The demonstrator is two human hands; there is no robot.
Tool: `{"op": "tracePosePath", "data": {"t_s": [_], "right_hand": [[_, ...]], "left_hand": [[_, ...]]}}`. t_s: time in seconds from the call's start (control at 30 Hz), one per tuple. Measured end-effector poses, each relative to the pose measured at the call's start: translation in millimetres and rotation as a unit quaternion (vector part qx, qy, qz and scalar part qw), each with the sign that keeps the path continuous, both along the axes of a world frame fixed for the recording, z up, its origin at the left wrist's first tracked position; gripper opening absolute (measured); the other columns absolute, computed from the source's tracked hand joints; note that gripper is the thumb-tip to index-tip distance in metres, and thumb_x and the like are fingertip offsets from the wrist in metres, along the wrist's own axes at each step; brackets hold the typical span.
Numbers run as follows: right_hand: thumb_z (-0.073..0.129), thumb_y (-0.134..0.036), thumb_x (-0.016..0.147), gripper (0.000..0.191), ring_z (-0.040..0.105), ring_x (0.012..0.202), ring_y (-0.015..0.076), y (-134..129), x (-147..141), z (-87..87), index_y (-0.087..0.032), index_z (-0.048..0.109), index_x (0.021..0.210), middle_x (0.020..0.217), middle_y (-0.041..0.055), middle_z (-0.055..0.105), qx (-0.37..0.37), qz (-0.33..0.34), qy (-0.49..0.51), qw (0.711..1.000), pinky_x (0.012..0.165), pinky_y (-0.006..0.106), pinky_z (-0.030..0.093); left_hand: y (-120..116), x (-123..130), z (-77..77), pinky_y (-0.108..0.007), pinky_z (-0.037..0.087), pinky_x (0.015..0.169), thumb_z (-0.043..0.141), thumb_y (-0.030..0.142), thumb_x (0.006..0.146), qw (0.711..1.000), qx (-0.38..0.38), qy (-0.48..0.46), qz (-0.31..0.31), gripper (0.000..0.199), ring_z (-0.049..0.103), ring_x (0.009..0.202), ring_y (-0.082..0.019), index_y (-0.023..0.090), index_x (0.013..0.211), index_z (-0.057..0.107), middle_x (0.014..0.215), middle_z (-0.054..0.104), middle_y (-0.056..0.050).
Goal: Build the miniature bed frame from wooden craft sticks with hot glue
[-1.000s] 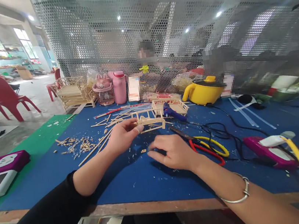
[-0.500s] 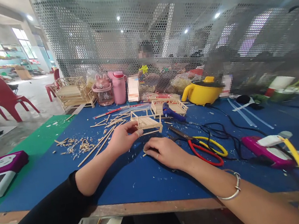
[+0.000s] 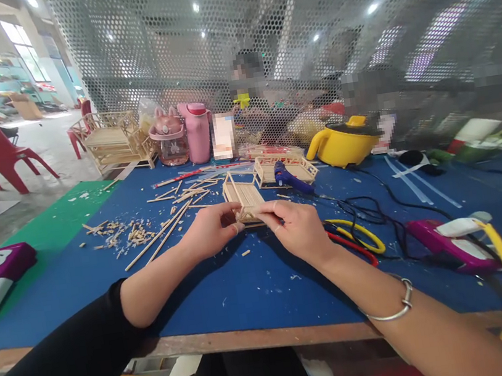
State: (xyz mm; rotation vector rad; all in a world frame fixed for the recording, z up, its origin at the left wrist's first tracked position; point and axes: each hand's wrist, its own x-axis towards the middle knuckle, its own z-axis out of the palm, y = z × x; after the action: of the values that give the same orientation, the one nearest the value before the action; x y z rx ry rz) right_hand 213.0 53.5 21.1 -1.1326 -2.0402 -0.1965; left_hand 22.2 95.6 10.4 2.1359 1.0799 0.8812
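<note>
Between my hands is a miniature bed frame of thin wooden sticks [image 3: 247,196], with a slatted top and raised posts at its far left. My left hand [image 3: 210,230] is closed, thumb and fingers pinching its near left corner. My right hand [image 3: 301,227] is closed too, thumb and forefinger on its near right edge; whether a small loose stick is also between the fingers I cannot tell. A short stick piece [image 3: 246,253] lies on the blue mat just below. Scissors with red and yellow handles [image 3: 361,236] lie right of my right hand, their blades hidden behind it.
Behind stand a second small stick frame [image 3: 309,170] and a blue glue gun [image 3: 294,180]. Cut bits [image 3: 133,232] and long sticks [image 3: 164,232] lie left. A yellow pot [image 3: 345,143], pink bottle [image 3: 198,134], black cables [image 3: 370,205] and a purple device [image 3: 446,244] surround the mat.
My right hand has left the short stick piece on the mat and moved up to the frame's near edge. The frame has turned and tilted in my left hand. The view has shifted slightly.
</note>
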Motion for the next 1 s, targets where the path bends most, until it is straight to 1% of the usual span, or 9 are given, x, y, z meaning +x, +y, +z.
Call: {"op": "tracePosePath", "data": {"t_s": [0.07,0.13,0.23,0.37,0.6,0.77,0.83,0.9,1.0], "right_hand": [[0.053,-0.023,0.09,0.016,0.067,0.082,0.0178,1.3,-2.4,-1.2,-0.023,0.068,0.088,0.087,0.0038,0.073,0.011,0.009,-0.008,1.0,0.077,0.031,0.052],[0.052,-0.023,0.091,0.018,0.065,0.084,0.0174,1.7,-4.2,-1.5,-0.022,0.069,0.086,0.087,0.0055,0.071,0.027,0.011,-0.015,0.999,0.078,0.03,0.051],[0.053,-0.026,0.091,0.019,0.06,0.079,0.0164,1.5,-4.7,-1.3,-0.023,0.07,0.084,0.082,0.0056,0.064,0.067,-0.009,-0.034,0.997,0.071,0.029,0.049],[0.052,-0.028,0.091,0.022,0.056,0.071,0.0148,2.5,-2.3,-2.0,-0.022,0.072,0.083,0.075,0.004,0.06,0.079,-0.01,-0.053,0.995,0.064,0.026,0.045],[0.051,-0.028,0.092,0.023,0.057,0.071,0.0151,6.5,-4.0,-4.5,-0.024,0.073,0.088,0.074,0.004,0.062,0.065,0.009,-0.061,0.996,0.065,0.027,0.045],[0.052,-0.029,0.091,0.022,0.058,0.072,0.0156,5.9,-4.9,0.3,-0.022,0.072,0.085,0.074,0.0044,0.062,0.065,0.02,-0.039,0.997,0.067,0.028,0.046],[0.054,-0.029,0.09,0.019,0.057,0.069,0.0144,2.6,-1.5,4.8,-0.022,0.071,0.085,0.074,0.0028,0.062,0.03,0.03,-0.012,0.999,0.066,0.027,0.046],[0.058,-0.028,0.088,0.014,0.056,0.065,0.0126,-1.4,3.0,8.7,-0.023,0.07,0.086,0.074,0.0008,0.063,-0.045,0.066,-0.008,0.997,0.062,0.026,0.045],[0.061,-0.024,0.085,0.01,0.06,0.069,0.0129,-4.8,7.6,9.8,-0.022,0.07,0.084,0.076,0.0003,0.068,-0.167,0.109,-0.079,0.977,0.066,0.026,0.046]], "left_hand": [[-2.1,0.5,1.0,-0.026,0.047,0.069,0.063,0.023,0.074,1.0,0.011,0.025,0.01,0.039,0.06,0.069,-0.014,0.018,0.112,0.062,0.08,0.068,-0.001],[-3.6,0.5,1.5,-0.025,0.046,0.067,0.062,0.023,0.075,0.999,0.018,0.048,0.007,0.032,0.058,0.067,-0.014,0.018,0.106,0.064,0.076,0.066,0.0],[-4.9,0.0,1.9,-0.026,0.043,0.065,0.063,0.023,0.073,0.998,0.026,0.064,0.002,0.021,0.055,0.067,-0.014,0.019,0.093,0.065,0.075,0.062,0.0],[-6.9,-0.4,3.7,-0.027,0.041,0.063,0.071,0.032,0.067,0.993,0.054,0.102,0.034,0.023,0.052,0.07,-0.017,0.018,0.083,0.062,0.081,0.056,-0.002],[-8.6,-3.1,9.1,-0.03,0.043,0.07,0.073,0.037,0.066,0.992,0.044,0.099,0.062,0.039,0.054,0.076,-0.018,0.018,0.099,0.063,0.09,0.058,-0.004],[-5.0,-9.0,7.7,-0.028,0.041,0.067,0.073,0.03,0.065,0.994,0.006,0.098,0.054,0.039,0.054,0.073,-0.017,0.019,0.102,0.064,0.083,0.06,-0.001],[-2.4,-10.1,5.0,-0.027,0.04,0.065,0.072,0.03,0.066,0.995,0.015,0.096,0.034,0.036,0.053,0.071,-0.016,0.019,0.1,0.064,0.08,0.06,-0.001],[0.3,-9.8,1.7,-0.027,0.039,0.063,0.071,0.031,0.068,0.995,0.035,0.096,0.012,0.027,0.052,0.069,-0.016,0.018,0.091,0.064,0.077,0.059,0.0],[3.7,-7.2,-2.7,-0.026,0.036,0.061,0.067,0.029,0.071,0.994,0.059,0.093,-0.005,0.013,0.05,0.066,-0.015,0.018,0.076,0.064,0.072,0.058,0.0]]}}
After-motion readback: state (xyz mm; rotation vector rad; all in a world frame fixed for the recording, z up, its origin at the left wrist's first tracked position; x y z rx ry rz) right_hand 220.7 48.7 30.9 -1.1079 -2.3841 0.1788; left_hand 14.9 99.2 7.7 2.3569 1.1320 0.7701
